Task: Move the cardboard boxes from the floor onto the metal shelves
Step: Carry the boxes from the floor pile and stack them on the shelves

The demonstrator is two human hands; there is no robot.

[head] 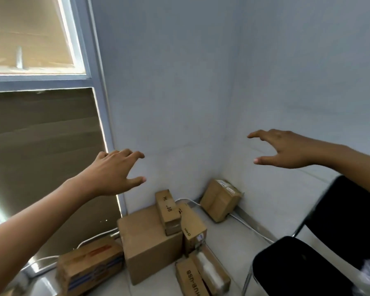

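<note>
While both arms reach out over the corner, the big plain box sits on the floor well below them, and it serves here as the landmark. The left hand hovers above and a little left of it, fingers spread and loosely bent, grasping nothing. The right hand hangs above and well to its right, fingers splayed the same way, also released.

Six cardboard boxes can be counted. A printed box lies to the left of the big box, touching its side, its lower edge cut off by the frame. A tan box leans against the wall behind and to the right. A taller box stands just beside the big box's right face. A box marked "HUB-USB" lies in front of that one, partly out of frame, white padding showing. A narrow box rests on the big box's top right corner, its lettering only partly legible.

One black chair stands far right, cropped. White cables trail behind the boxes.
</note>
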